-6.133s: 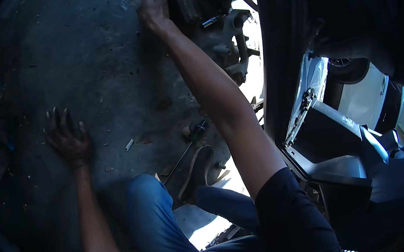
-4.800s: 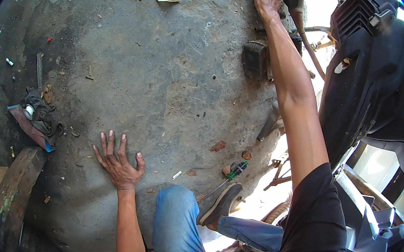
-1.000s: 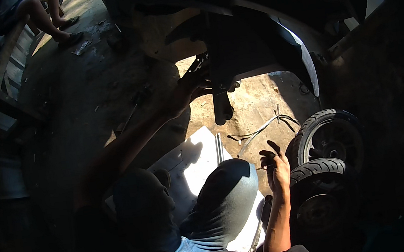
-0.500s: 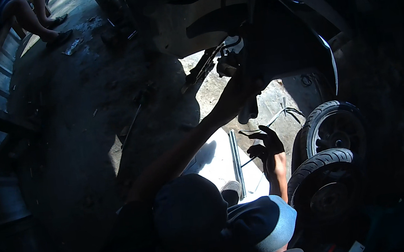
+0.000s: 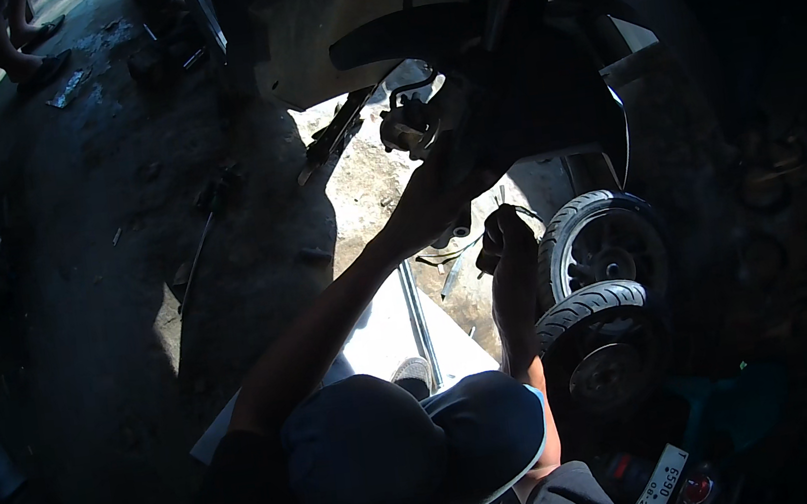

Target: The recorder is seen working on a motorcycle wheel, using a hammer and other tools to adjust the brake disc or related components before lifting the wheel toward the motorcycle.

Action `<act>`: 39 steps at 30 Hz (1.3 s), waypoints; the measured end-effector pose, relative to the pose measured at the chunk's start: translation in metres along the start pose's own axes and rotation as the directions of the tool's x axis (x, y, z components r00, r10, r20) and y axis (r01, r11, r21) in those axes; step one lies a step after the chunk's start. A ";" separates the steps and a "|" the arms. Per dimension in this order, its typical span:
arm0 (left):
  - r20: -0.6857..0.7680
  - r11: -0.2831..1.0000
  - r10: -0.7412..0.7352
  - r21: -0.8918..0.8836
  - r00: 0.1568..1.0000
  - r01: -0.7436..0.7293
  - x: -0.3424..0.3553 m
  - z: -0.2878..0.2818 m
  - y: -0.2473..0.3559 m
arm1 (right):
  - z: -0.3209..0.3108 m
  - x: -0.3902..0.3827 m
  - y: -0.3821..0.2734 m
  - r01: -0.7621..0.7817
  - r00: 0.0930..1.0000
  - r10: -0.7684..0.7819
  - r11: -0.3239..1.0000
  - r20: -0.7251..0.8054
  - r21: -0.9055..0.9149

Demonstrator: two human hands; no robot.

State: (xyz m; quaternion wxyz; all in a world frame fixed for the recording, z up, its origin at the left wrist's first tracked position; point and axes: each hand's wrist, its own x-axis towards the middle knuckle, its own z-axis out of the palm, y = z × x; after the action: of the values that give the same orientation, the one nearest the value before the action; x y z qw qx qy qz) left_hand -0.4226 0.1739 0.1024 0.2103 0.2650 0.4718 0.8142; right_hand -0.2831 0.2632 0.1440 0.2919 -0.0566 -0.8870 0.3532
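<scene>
Hands under a raised scooter

Left hand reaches the dark underside, grip unclear; right hand curls beside a tyre, contents unclear.

2 tyres crowd right, dark bodywork overhead, open ground left

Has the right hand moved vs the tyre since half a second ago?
Cannot tell for sure: the head camera itself shifted. The right hand sits just left of the upright tyre, near its upper edge, much the same as before. Grip unclear in shadow.
</scene>
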 end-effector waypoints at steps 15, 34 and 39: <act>0.062 0.977 0.051 -0.211 0.997 -0.036 -0.005 -0.009 -0.018 | 0.016 0.023 -0.020 -0.633 0.764 0.436 0.647 0.476 0.425; 0.025 0.976 0.054 -0.213 0.998 -0.048 -0.004 -0.016 -0.025 | 0.046 0.035 0.004 -0.563 0.821 0.281 0.256 0.496 0.786; 0.035 0.969 0.004 -0.248 0.999 0.004 -0.003 -0.019 -0.026 | 0.057 0.032 -0.011 -0.519 0.809 0.432 0.206 0.399 0.830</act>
State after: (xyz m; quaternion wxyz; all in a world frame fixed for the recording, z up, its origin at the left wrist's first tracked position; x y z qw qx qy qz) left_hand -0.4299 0.1713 0.0708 0.2501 0.2509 0.3625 0.8620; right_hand -0.3396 0.2309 0.1337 0.1141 -0.1413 -0.4875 0.8540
